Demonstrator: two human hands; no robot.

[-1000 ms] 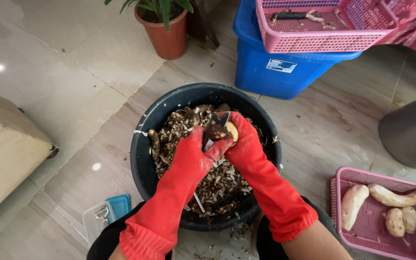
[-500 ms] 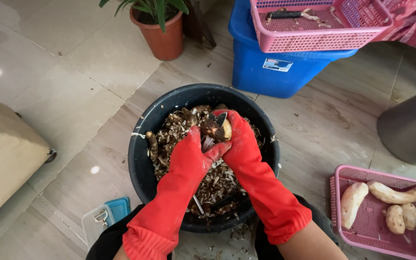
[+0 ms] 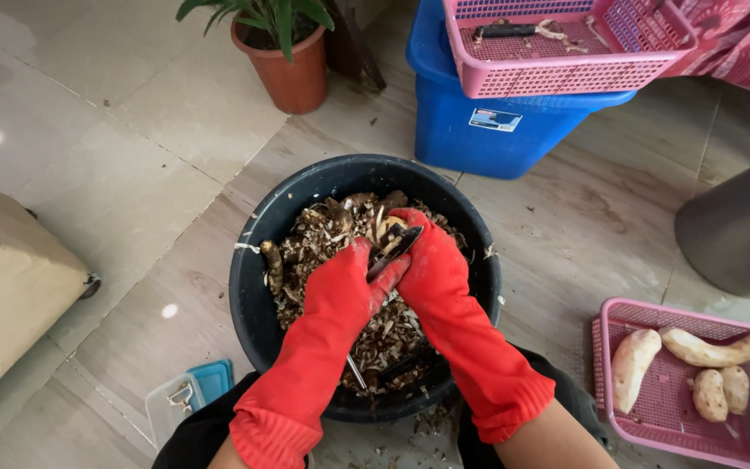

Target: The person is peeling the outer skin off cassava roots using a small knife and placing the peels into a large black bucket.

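The scene is seen from a single camera worn on the head, aimed steeply down and slightly forward over the person's own lap. The view is taken from close range: the black tub (image 3: pixel 253 287) fills the middle of the frame, with the red-gloved forearms entering from the bottom edge. The tiled floor (image 3: pixel 132 156) is looked at nearly from above. The upper edge reaches the blue bin (image 3: pixel 496 130) and potted plant (image 3: pixel 284 61); the right edge cuts the pink basket (image 3: pixel 605 347). No second view is provided.
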